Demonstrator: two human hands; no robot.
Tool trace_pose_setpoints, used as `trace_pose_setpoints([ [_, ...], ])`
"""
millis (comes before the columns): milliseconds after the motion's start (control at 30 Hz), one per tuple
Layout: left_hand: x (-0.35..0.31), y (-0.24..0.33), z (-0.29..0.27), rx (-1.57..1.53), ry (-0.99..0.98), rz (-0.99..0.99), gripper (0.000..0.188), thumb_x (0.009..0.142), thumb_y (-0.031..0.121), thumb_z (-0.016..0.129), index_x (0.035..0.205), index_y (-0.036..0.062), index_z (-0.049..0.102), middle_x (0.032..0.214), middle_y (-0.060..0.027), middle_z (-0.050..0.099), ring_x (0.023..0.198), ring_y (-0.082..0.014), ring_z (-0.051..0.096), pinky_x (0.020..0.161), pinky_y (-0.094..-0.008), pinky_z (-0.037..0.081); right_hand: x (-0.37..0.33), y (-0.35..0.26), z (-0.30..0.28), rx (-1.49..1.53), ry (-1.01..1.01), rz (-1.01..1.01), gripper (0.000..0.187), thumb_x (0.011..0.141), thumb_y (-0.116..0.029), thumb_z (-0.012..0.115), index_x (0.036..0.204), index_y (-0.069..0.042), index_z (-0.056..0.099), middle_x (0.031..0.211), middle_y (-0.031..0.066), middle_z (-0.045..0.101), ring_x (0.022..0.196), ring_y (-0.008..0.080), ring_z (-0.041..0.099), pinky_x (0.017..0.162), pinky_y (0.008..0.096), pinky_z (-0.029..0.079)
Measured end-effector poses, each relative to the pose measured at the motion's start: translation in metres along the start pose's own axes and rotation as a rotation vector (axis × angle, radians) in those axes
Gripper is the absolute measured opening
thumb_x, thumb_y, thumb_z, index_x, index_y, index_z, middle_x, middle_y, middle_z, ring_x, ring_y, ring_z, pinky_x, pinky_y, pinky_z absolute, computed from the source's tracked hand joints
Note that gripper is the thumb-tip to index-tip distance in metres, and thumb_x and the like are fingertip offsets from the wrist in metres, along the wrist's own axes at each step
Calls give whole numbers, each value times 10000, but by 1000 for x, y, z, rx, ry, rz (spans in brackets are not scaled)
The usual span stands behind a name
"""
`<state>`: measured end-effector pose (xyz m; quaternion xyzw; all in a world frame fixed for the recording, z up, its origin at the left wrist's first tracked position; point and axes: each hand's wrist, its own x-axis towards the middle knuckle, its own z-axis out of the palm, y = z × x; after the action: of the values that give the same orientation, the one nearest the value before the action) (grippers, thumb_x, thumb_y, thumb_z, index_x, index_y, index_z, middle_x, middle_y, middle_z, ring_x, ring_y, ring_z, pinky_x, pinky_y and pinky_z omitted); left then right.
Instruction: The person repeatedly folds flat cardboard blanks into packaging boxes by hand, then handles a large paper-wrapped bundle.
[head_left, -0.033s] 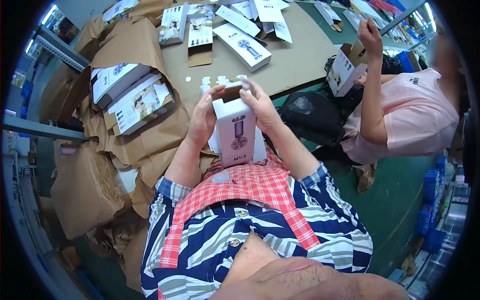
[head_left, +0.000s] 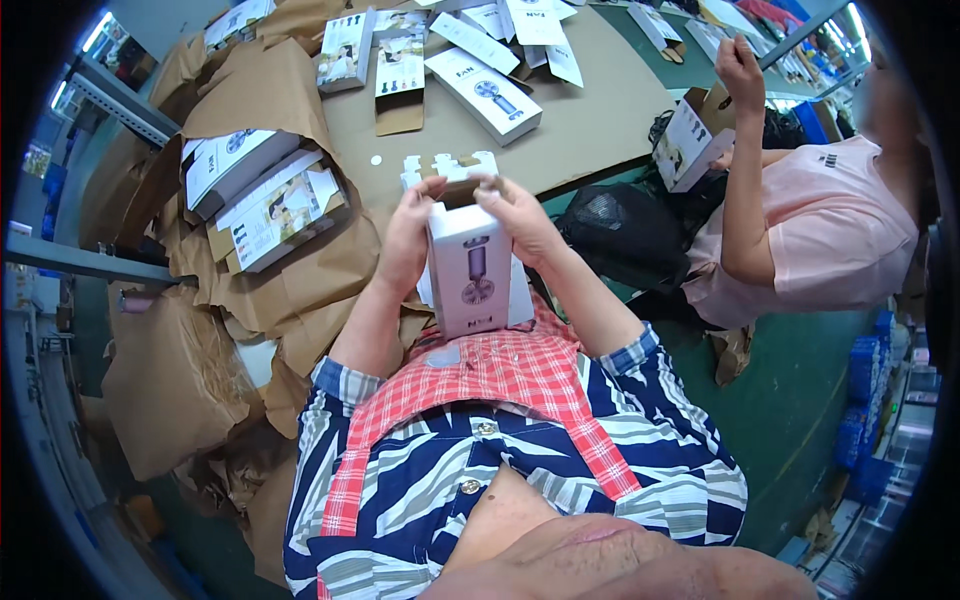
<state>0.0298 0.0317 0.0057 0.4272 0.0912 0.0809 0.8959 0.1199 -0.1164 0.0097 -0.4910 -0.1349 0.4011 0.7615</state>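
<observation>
A white fan box (head_left: 462, 275), printed with a purple hand fan, stands in front of my apron with its open top end away from me. My left hand (head_left: 408, 235) grips the box's left side near that end, fingers curled over the rim. At the right top corner, my right hand (head_left: 520, 222) holds it with bent fingers; its fingertips are slightly blurred over the edge. Brown cardboard shows inside the opening. Behind the box, more white cartons (head_left: 520, 295) show, and notched white flaps (head_left: 450, 163) stick out past my fingers.
White fan boxes (head_left: 485, 95) lie on the cardboard-covered table (head_left: 590, 110). At left, brown wrapping paper (head_left: 265, 85) surrounds more boxes (head_left: 285, 215). A black bag (head_left: 620, 225) is at right, beside a person in a pink shirt (head_left: 815, 215) near another box (head_left: 690, 140).
My right fingers have shifted inward over the box's top corner, and the white flap that stood there is hidden. The box has turned slightly more upright and moved a little right.
</observation>
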Motion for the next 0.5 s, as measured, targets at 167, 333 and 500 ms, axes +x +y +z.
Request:
trace_pose_setpoints([
  [167, -7, -7, 6, 611, 65, 211, 483, 724, -9, 411, 1207, -5, 406, 1192, -135, 440, 1140, -202, 404, 991, -298, 285, -9, -5, 3, 196, -4, 67, 343, 888, -199, 500, 1167, -2, 474, 1068, 52, 530, 980, 139, 519, 835, 268, 428],
  [333, 3, 4, 10, -109, -38, -235, 439, 864, 124, 466, 1277, 10, 369, 1260, -127, 417, 1196, -217, 385, 1009, -315, 297, -10, 11, -28, 46, 8, 296, 427, 870, -174, 510, 1252, -6, 419, 1063, 72, 560, 938, 144, 557, 801, 289, 455],
  [500, 1, -18, -19, -41, 57, -258, 291, 733, -58, 471, 1001, 6, 563, 1042, -96, 568, 971, -190, 536, 836, -297, 446, -9, -6, -26, -545, -250, -178, 328, 889, -138, 496, 1198, -31, 518, 1090, 64, 576, 970, 137, 535, 877, 267, 413],
])
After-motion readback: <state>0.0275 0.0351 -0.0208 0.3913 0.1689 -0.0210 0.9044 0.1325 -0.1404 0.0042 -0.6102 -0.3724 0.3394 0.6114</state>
